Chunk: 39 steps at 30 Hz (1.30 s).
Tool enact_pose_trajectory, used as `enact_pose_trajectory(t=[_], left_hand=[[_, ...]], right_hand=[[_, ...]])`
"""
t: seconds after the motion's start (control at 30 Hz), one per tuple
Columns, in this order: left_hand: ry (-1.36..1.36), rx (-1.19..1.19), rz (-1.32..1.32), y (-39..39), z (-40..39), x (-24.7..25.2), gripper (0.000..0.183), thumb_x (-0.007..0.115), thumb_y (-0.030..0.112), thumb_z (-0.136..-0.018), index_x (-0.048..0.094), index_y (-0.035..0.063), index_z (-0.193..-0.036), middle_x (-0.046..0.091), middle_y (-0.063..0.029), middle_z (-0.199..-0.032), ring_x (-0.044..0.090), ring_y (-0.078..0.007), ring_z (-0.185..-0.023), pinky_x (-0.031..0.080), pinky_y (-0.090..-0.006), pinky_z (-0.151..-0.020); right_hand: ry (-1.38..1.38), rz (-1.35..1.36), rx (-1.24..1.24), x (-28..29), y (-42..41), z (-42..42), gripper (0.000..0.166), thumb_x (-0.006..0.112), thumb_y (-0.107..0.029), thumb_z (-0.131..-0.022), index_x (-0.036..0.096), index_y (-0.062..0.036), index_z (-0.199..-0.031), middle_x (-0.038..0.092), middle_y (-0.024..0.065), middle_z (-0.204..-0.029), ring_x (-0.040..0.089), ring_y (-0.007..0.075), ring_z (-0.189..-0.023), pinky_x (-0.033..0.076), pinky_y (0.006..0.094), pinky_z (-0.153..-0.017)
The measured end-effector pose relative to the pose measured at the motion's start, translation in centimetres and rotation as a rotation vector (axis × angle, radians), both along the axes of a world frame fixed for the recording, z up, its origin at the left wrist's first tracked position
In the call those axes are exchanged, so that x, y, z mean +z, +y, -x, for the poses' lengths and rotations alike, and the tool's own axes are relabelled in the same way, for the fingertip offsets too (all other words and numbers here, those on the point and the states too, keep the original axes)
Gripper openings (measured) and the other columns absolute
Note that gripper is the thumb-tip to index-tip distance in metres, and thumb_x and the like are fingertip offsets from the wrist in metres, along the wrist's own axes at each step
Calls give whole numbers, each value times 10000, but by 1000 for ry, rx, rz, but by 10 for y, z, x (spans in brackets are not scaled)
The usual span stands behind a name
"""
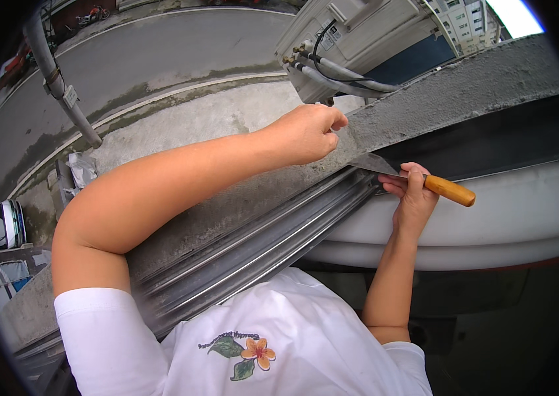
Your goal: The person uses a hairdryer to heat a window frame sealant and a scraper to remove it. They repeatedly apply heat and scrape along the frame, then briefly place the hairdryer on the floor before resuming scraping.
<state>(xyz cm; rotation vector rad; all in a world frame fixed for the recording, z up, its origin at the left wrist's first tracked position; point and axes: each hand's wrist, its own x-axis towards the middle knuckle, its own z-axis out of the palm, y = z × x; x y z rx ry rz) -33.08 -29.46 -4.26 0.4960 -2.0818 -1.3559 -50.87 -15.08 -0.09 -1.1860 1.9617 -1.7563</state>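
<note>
My right hand [412,190] is shut on a putty knife [377,164] near the base of its blade. The yellowish wooden handle [450,191] sticks out to the right past my fingers, and the metal blade points left, its tip at the edge of the concrete ledge [319,175]. Just above and left of the blade is my left hand [311,133], reached across over the ledge with its fingers bent. Its palm side is hidden, so whether it holds anything does not show. Below both hands runs the metal track of a sliding window [259,237].
An air conditioner's outdoor unit [353,39] with wrapped pipes [338,81] hangs beyond the ledge. A street [180,49], a utility pole [59,89] and a parked white car [7,225] lie far below. A pale padded surface [497,213] is at the right.
</note>
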Motion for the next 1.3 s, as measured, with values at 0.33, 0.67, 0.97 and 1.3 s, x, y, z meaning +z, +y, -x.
enact_pose_trajectory(t=[0.33,0.67,0.97,1.3], left_hand=[[45,-16,1,-1,2,-3,333,513,93,-823,537,-2,-1141,589,-148,-1090,570,-231,-1012,450,-336,-883],[44,13,13,-1,0,0,342,504,93,-807,541,-12,-1131,596,-150,-1072,574,-232,-1002,451,-327,-867],[27,18,7,-6,0,12,336,504,88,-816,543,-2,-1137,594,-130,-1060,566,-202,-993,446,-321,-858],[22,9,-33,-9,1,-5,308,515,93,-837,545,-10,-1126,584,-138,-1087,559,-205,-1018,444,-319,-882]], right_hand=[[-63,-289,111,-10,3,-33,200,545,-157,-861,564,42,-853,591,107,-691,627,195,-540,500,235,-470],[-87,50,33,-56,31,-47,258,514,-202,-876,544,52,-911,521,137,-878,640,286,-600,546,284,-515],[-9,154,30,20,1,-38,270,538,-206,-869,556,60,-916,551,134,-830,647,269,-609,546,275,-548],[-58,-262,87,-16,4,-13,221,540,-191,-877,555,27,-855,582,99,-724,642,221,-581,513,247,-476]])
